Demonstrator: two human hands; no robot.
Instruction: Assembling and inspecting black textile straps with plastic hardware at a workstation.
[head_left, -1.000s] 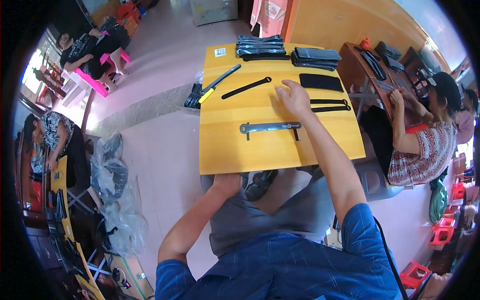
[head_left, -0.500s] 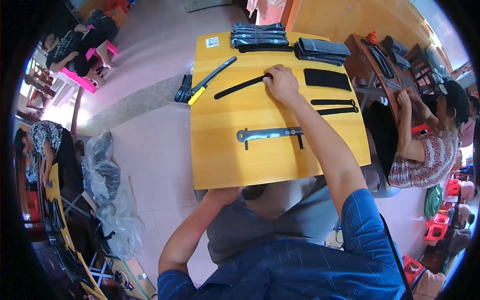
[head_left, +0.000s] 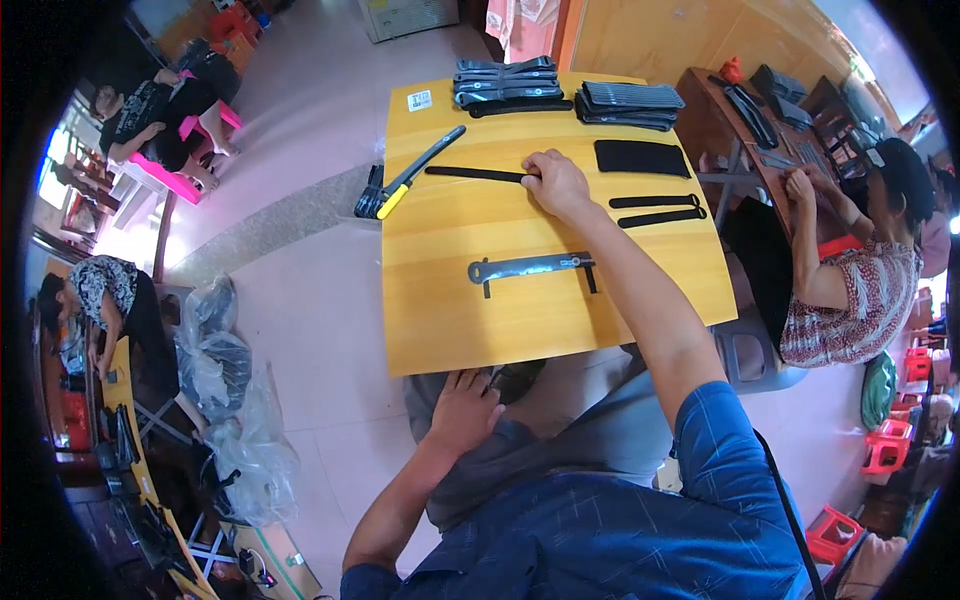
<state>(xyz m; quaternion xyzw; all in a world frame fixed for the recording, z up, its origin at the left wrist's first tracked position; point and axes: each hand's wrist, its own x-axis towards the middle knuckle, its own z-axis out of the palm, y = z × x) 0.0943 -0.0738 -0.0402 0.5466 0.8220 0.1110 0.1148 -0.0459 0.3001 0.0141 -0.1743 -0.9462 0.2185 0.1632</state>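
Note:
My right hand is over the middle of the yellow tabletop, its fingers closed on the right end of a narrow black strap. The strap stretches leftward, nearly level, toward a long tool with a dark shaft and yellow handle. Below the table's front edge my left hand lies by my thigh, fingers apart and holding nothing. Nearer me on the table is a grey printed strip with a short dark tab under each end. Two black looped straps lie right of my right hand.
A black rectangular pad lies at the right. Bundled grey strips and another grey stack fill the far edge. Dark straps hang at the left edge. A seated co-worker works at a brown table on the right.
My right hand has moved slightly down and left, and the black strap has swung from slanted to nearly level. My left hand has come out from under the table edge, fingers spreading.

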